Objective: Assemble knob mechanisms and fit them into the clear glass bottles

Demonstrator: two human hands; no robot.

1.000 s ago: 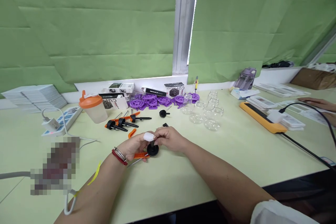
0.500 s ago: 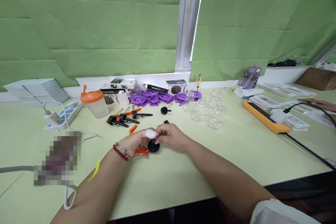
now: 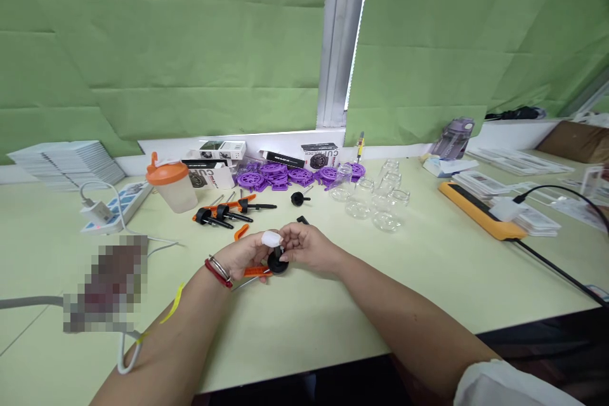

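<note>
The left hand (image 3: 245,259) curls around an orange handle (image 3: 255,271), whose long axis runs sideways below its fingers. A metal rod (image 3: 244,283) slants out nearer the wearer. The black disc (image 3: 277,264) lies between both hands, its stem pointing up beside the right hand's (image 3: 309,247) narrowed fingertips; whether they grip, I cannot tell.
</note>
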